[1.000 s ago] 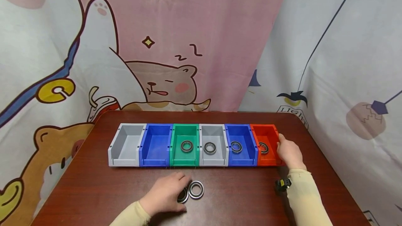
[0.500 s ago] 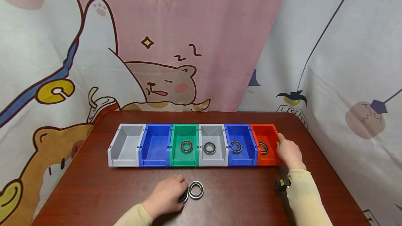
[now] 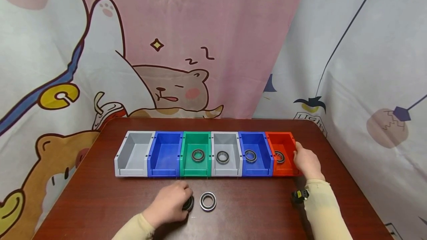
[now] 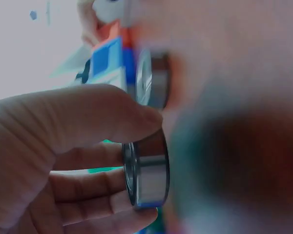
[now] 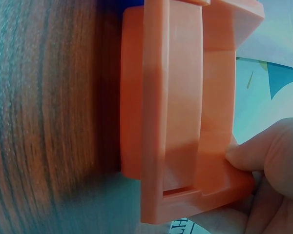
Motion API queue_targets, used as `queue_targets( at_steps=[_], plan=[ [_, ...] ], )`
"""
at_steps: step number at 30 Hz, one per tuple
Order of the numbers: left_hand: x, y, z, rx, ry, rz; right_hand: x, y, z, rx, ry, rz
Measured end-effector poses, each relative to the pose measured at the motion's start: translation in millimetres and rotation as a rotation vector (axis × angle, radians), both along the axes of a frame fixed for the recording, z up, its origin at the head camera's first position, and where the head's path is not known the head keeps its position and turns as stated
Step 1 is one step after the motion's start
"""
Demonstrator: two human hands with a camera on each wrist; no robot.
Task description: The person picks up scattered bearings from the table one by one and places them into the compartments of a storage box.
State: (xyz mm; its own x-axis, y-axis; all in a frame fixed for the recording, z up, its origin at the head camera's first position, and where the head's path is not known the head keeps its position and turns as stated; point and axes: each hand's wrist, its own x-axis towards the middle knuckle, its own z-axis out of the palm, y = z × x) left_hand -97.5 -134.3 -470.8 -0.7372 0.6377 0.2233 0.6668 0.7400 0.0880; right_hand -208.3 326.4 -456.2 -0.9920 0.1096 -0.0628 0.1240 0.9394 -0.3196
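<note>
My left hand (image 3: 171, 202) pinches a ball bearing (image 3: 190, 205) between thumb and fingers, low over the table's front half; in the left wrist view this bearing (image 4: 154, 180) stands on edge in the grip. Just to its right, a second bearing (image 3: 208, 209) lies flat on the tabletop. At the far right, my right hand (image 3: 308, 161) grips the right side wall of the red bin (image 3: 283, 142). Up close in the right wrist view, the thumb presses inside the wall of that bin (image 5: 183, 97), with fingers outside.
Joined in one row are grey (image 3: 136, 155), blue (image 3: 165, 155), green (image 3: 197, 140), second grey (image 3: 226, 142), second blue (image 3: 255, 142) and red bins. One bearing lies in each of the green, second grey, second blue and red bins. A patterned curtain (image 3: 233, 47) hangs behind the table (image 3: 253, 206).
My left hand has closed on the left bearing and drawn it leftward, opening a gap from the other bearing. The right hand stays at the red bin.
</note>
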Motion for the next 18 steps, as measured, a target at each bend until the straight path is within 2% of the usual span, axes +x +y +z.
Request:
queue_targets(
  at_steps=[6,12,18],
  plan=[
    [-16.5,-25.7,22.1,0.030,0.053,0.087,-0.3,-0.6,0.0,-0.005,-0.005,-0.003],
    [-34.4,-47.2,46.6,0.028,0.013,0.202,-0.8,0.7,-0.2,-0.005,-0.002,0.000],
    [-53.6,-59.7,59.5,0.067,0.027,0.273,-0.6,0.8,-0.6,-0.001,0.007,0.005]
  ],
)
